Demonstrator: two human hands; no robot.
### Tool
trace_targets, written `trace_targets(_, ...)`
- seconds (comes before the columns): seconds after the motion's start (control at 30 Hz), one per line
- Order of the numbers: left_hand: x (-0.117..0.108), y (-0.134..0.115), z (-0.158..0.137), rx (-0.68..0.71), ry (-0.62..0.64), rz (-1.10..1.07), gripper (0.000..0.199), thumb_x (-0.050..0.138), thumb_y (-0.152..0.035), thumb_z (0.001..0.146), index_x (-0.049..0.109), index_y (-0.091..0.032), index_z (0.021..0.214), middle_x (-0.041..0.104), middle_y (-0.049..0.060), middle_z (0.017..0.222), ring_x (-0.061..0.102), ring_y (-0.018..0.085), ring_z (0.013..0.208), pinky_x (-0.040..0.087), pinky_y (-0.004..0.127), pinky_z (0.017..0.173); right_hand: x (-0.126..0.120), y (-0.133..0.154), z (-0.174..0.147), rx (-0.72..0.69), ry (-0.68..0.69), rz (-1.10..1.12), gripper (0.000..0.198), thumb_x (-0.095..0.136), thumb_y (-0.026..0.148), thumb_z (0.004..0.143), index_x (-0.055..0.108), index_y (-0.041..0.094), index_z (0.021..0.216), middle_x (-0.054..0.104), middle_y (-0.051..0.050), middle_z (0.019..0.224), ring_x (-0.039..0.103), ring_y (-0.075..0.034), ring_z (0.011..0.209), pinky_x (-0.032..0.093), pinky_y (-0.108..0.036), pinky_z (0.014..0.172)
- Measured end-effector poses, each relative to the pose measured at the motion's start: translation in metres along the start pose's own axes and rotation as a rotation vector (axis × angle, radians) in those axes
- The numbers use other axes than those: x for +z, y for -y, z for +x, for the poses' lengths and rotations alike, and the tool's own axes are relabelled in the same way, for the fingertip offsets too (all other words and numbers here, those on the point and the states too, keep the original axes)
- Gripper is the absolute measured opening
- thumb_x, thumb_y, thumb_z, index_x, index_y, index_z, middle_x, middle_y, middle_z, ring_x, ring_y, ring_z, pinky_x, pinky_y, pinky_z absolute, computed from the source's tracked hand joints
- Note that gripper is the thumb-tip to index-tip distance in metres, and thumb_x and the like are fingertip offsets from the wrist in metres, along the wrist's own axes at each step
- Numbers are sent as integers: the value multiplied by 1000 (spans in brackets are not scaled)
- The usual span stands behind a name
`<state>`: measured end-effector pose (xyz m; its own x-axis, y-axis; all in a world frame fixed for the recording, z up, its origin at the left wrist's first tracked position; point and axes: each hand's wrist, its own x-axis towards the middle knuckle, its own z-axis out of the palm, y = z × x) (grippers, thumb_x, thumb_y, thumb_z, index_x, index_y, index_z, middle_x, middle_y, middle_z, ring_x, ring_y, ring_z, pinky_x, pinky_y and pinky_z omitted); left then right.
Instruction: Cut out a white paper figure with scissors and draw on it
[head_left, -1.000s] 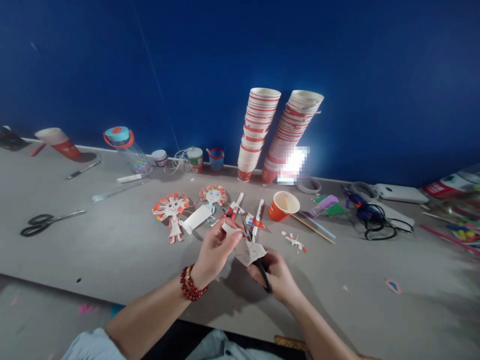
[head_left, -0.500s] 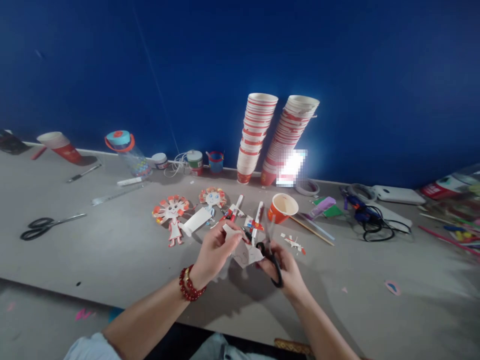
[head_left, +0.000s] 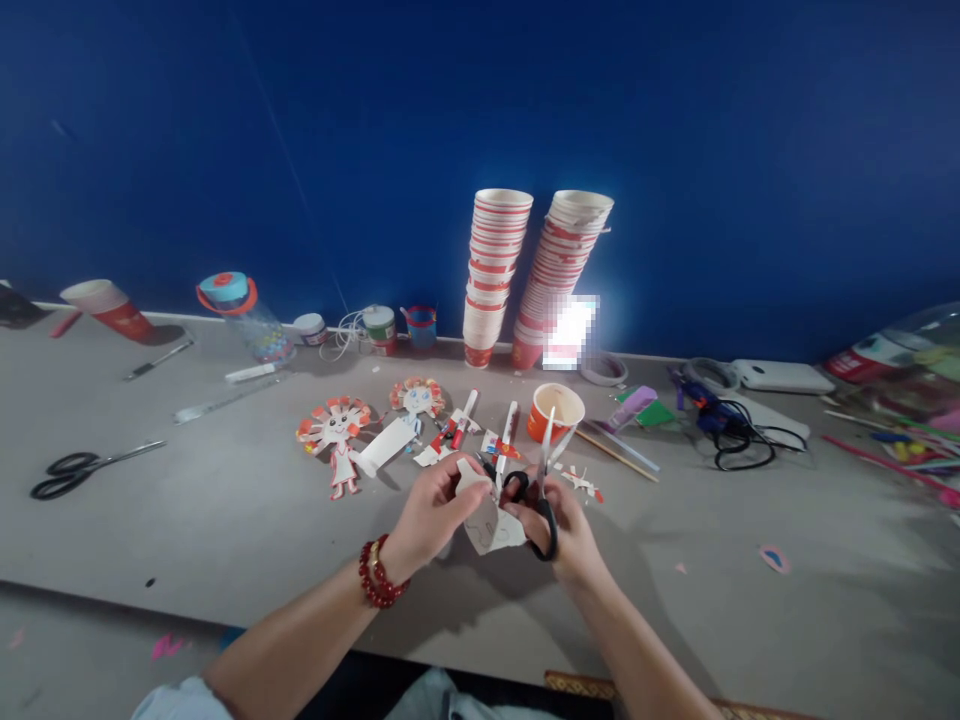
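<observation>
- Paper (head_left: pixel 491 535): held between both hands, above the table (head_left: pixel 262 540). Pale, matte, apparently stiff; edges angular, uneven. A dark, curving outline is drawn on it.
- Left hand (head_left: pixel 431 510): pinches the paper at its 10 o'clock side, thumb over the face.
- Right hand (head_left: pixel 566 530): grips scissors (head_left: pixel 544 465) by their black loops. Blades are bare metal, parted, pointing to about 12 o'clock, clear of the paper. Whether the thumb touches the paper's edge cannot be told.
- Progress, as judged: trimming is part done. Drawing is present; margin beyond the line remains, so the shape is not yet freed.
- Scraps (head_left: pixel 581 482): at 2 o'clock, slivers in white and red, consistent with cutting.
- Cup (head_left: pixel 545 425): at 1 o'clock, upright; orange outside, pale inside, round-rimmed.
- Markers (head_left: pixel 510 430): two, near 12 o'clock, slim white barrels, lying among printed offcuts.
- Near doll (head_left: pixel 339 435) at 10 o'clock, far doll (head_left: pixel 415 400) at 11: flat paper, fringed heads, faces drawn. Both appear finished.
- Card (head_left: pixel 390 445): between 10 and 11 o'clock, smooth, white, slightly curved.
- Cup stacks (head_left: pixel 501 265): two, tall, ribbed by rims, beyond at 12 o'clock.
- Second scissors (head_left: pixel 82 470): at 9 o'clock, well apart, blades together.
</observation>
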<state>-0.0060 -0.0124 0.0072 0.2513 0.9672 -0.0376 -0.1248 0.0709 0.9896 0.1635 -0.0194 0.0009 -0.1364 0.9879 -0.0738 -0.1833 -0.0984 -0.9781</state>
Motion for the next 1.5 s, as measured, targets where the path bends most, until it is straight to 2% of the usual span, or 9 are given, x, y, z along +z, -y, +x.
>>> trace_targets(0.17,0,-5,-1,12,-6,-57,19,61,-35,85,56,-16,81,52,-2,66,43,9,57,34,21,55,1,-7,0,43,31,-40,35,84,36,57,61,19,78,62,0,66,51,-15,57,40,-22,48)
trace_targets(0.3,1,-8,-2,28,-18,-96,19,62,-34,84,57,-16,81,53,-2,68,44,9,58,35,20,55,3,-11,-2,68,31,-41,39,83,42,58,64,18,82,62,-1,66,50,-14,53,37,-21,45)
trace_targets(0.43,0,-7,-1,40,1,-63,17,60,-32,85,57,-16,79,49,-3,64,40,9,57,33,20,54,6,-5,-3,65,-45,-87,30,81,38,62,63,17,73,53,3,56,41,-10,47,32,-21,44)
trace_targets(0.67,2,-3,-1,35,53,106,22,57,-34,87,55,-17,73,39,-5,61,33,10,56,28,22,53,5,-2,-3,26,-5,-138,29,80,36,60,60,16,66,52,3,56,42,-11,51,34,-22,49)
trace_targets(0.87,1,4,-3,32,-98,34,28,51,-41,88,57,-19,72,43,-2,61,38,13,59,35,26,57,2,-3,-3,-39,-104,-178,28,75,39,63,57,18,64,49,3,54,40,-12,50,33,-23,48)
trace_targets(1.07,2,-3,-3,13,24,-19,18,55,-32,86,56,-17,76,45,-3,63,41,11,58,35,22,56,-1,-2,-3,-34,-94,-151,28,74,37,65,54,18,63,47,4,52,38,-10,48,31,-22,46)
trace_targets(1.33,0,-7,0,51,39,-45,18,56,-29,86,53,-17,72,50,-3,61,48,10,56,40,22,55,-6,-5,-1,-33,-85,-50,29,78,35,63,55,18,64,49,4,53,40,-10,48,31,-22,46)
trace_targets(1.5,1,-5,-1,50,41,-55,21,57,-32,86,52,-17,73,51,-3,60,50,10,53,42,22,53,-9,-4,-2,-21,-85,-1,32,77,43,68,59,17,69,51,3,58,41,-11,50,32,-22,47)
